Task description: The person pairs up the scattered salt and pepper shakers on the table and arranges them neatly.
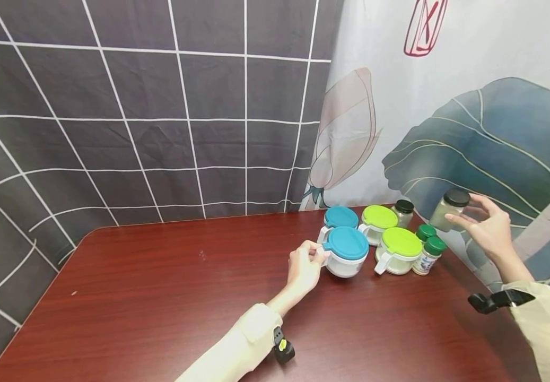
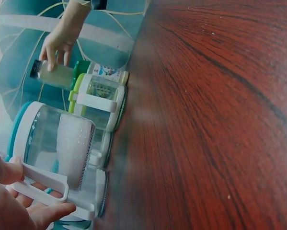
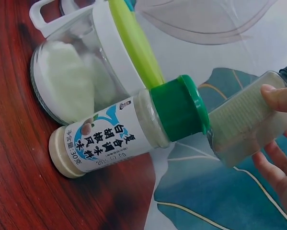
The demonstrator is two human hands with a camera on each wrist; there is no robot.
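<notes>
My left hand point(image 1: 303, 268) grips the white handle point(image 2: 45, 184) of a glass seasoning jar with a blue lid point(image 1: 346, 244). White granules show inside it in the left wrist view; whether its base touches the table I cannot tell. Off to the right, my right hand point(image 1: 491, 228) holds a small glass spice jar point(image 1: 446, 209) with a black lid, raised and tilted, between thumb and fingers. Below it stand two green-capped shakers point(image 1: 428, 255). In the right wrist view, the nearer labelled shaker point(image 3: 119, 132) stands close to the held spice jar.
Behind the gripped jar stands another blue-lidded jar point(image 1: 340, 216). Two green-lidded jars point(image 1: 401, 243) stand between it and the shakers. A second black-lidded jar point(image 1: 402, 212) is at the back, by the patterned curtain point(image 1: 485, 132). The red-brown table point(image 1: 160, 297) extends left to a dark gridded cloth point(image 1: 150, 138).
</notes>
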